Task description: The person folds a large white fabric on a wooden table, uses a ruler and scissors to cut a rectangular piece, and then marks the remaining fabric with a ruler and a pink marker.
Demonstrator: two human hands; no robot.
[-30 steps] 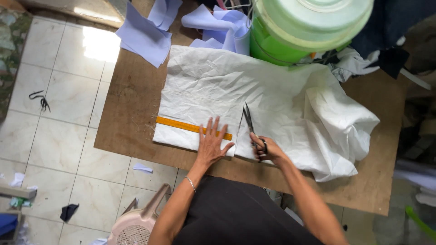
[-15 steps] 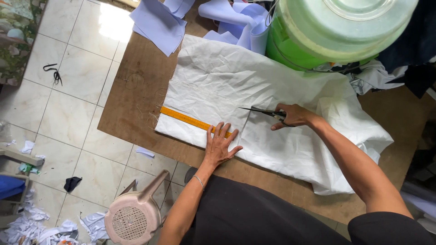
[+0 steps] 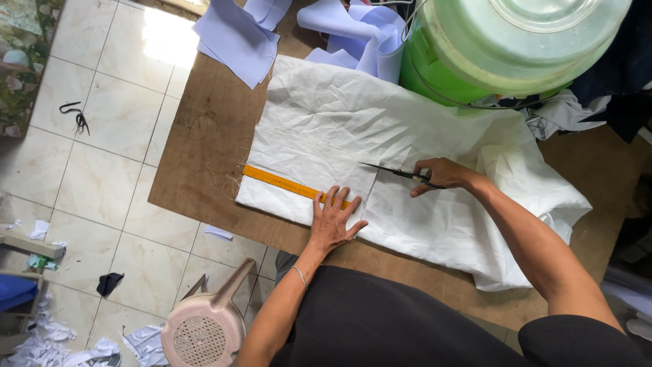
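A folded white cloth (image 3: 339,129) lies spread on a brown wooden board (image 3: 204,163). A yellow ruler (image 3: 278,181) rests across its near left part. My left hand (image 3: 334,220) presses flat on the cloth, fingers spread, over the ruler's right end. My right hand (image 3: 441,175) grips dark scissors (image 3: 394,170) whose blades point left, lying on the cloth along a cut line that runs away from my left hand.
A large green plastic tub (image 3: 502,47) stands at the back right, touching the cloth. Pale blue fabric pieces (image 3: 238,34) lie at the back. A pink plastic stool (image 3: 204,326) and fabric scraps (image 3: 61,340) sit on the tiled floor at left.
My right hand has moved the scissors away from my body across the cloth, from beside my left hand toward the tub. My left hand stays pressed on the ruler's end.
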